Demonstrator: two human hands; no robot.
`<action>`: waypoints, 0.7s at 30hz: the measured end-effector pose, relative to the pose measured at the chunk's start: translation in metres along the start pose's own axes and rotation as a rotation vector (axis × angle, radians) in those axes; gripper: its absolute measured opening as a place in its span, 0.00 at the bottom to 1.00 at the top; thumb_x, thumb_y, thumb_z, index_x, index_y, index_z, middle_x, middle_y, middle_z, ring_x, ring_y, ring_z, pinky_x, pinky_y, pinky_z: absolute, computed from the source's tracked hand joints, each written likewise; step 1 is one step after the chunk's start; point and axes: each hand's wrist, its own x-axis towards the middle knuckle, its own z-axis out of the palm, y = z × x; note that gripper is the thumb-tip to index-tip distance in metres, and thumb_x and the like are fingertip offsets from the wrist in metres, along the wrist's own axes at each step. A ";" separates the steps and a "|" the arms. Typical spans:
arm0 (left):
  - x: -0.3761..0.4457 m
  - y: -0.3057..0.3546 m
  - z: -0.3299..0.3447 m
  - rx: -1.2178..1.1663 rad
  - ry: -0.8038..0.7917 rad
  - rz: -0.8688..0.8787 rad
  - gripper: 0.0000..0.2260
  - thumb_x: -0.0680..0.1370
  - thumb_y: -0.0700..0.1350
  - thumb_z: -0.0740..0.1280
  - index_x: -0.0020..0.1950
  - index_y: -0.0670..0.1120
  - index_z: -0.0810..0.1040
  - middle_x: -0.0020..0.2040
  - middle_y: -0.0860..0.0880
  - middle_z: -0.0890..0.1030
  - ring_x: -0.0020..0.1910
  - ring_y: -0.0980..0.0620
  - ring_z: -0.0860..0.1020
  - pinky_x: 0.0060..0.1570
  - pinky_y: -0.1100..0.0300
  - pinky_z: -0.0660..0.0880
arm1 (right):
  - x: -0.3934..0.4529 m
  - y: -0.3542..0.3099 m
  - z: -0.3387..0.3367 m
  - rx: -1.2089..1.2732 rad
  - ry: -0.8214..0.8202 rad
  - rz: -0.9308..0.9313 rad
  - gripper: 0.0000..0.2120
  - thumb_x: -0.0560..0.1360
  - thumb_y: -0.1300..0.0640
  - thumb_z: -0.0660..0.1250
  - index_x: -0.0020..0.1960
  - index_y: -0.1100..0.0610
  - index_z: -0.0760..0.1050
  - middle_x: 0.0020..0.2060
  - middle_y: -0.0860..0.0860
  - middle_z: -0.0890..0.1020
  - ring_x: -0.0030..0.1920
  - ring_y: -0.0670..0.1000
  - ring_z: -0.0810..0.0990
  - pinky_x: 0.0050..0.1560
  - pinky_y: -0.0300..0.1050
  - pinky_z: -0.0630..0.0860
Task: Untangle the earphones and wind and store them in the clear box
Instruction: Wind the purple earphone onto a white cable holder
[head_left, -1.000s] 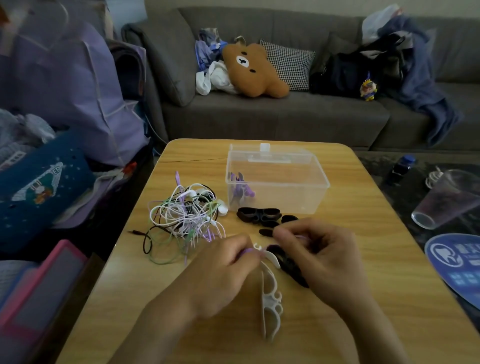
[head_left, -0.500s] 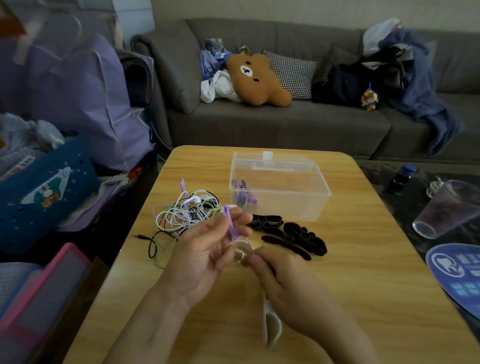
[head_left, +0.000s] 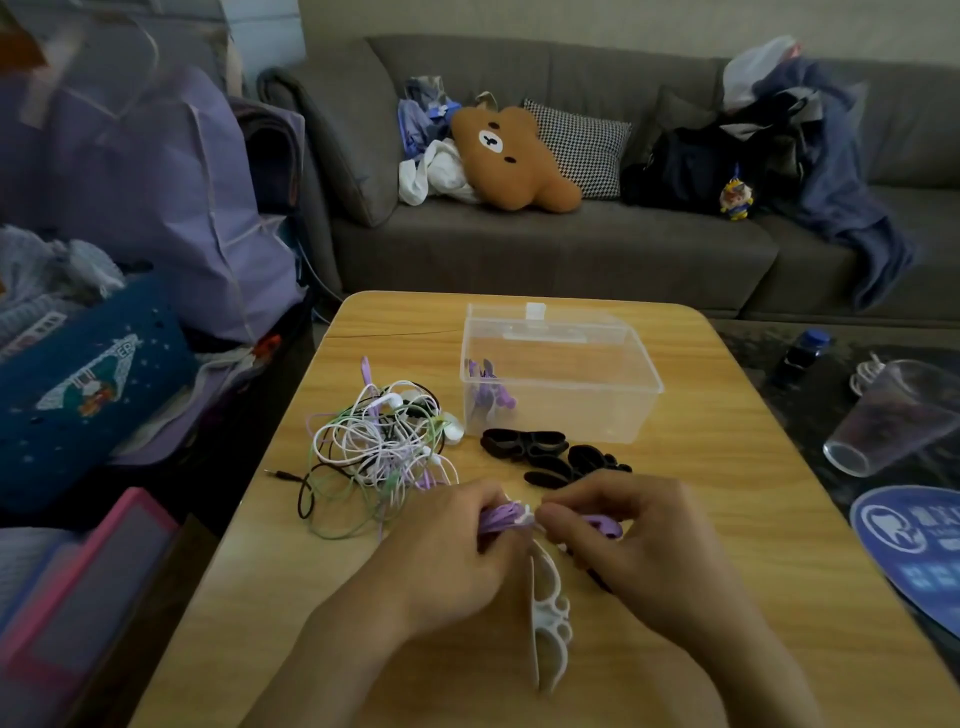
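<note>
My left hand (head_left: 457, 551) grips a wound bundle of purple earphone cable (head_left: 501, 519) above the wooden table (head_left: 727, 519). My right hand (head_left: 634, 540) pinches the cable's end next to it, with a purple piece (head_left: 605, 525) showing between its fingers. A white winder (head_left: 548, 613) stands on edge between my wrists. A tangle of white, green, purple and black earphones (head_left: 379, 447) lies to the left. The clear box (head_left: 561, 374) stands behind, open, with purple wound earphones (head_left: 485, 392) in its left corner.
Several black winders (head_left: 550, 457) lie between the box and my hands. A black jack plug (head_left: 275, 474) points to the table's left edge. Off the right edge lie a tipped clear cup (head_left: 893, 415) and a blue round fan (head_left: 914, 540). Bags crowd the left side.
Both hands have dropped lower and closer together over the table. The loose purple cable my left hand held up is now a tight bundle in its fingers.
</note>
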 end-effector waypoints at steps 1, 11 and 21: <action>0.000 -0.001 -0.002 -0.036 -0.015 -0.015 0.14 0.75 0.58 0.65 0.42 0.48 0.76 0.34 0.49 0.78 0.34 0.53 0.75 0.37 0.47 0.73 | 0.000 0.001 0.000 0.020 0.017 0.004 0.02 0.72 0.51 0.75 0.43 0.44 0.84 0.38 0.35 0.84 0.41 0.38 0.83 0.42 0.34 0.79; 0.006 0.020 -0.014 -0.847 0.076 -0.192 0.26 0.80 0.60 0.62 0.27 0.46 0.70 0.25 0.46 0.70 0.25 0.51 0.64 0.27 0.61 0.59 | 0.000 -0.005 0.055 0.394 0.163 -0.104 0.13 0.84 0.52 0.57 0.53 0.49 0.81 0.39 0.51 0.83 0.38 0.53 0.81 0.36 0.53 0.78; 0.004 0.019 -0.013 -0.868 0.276 -0.243 0.14 0.66 0.43 0.64 0.20 0.48 0.67 0.20 0.49 0.62 0.21 0.52 0.59 0.27 0.60 0.53 | -0.007 -0.013 0.069 0.196 0.158 -0.196 0.02 0.79 0.48 0.66 0.50 0.41 0.74 0.43 0.43 0.80 0.45 0.49 0.80 0.41 0.35 0.73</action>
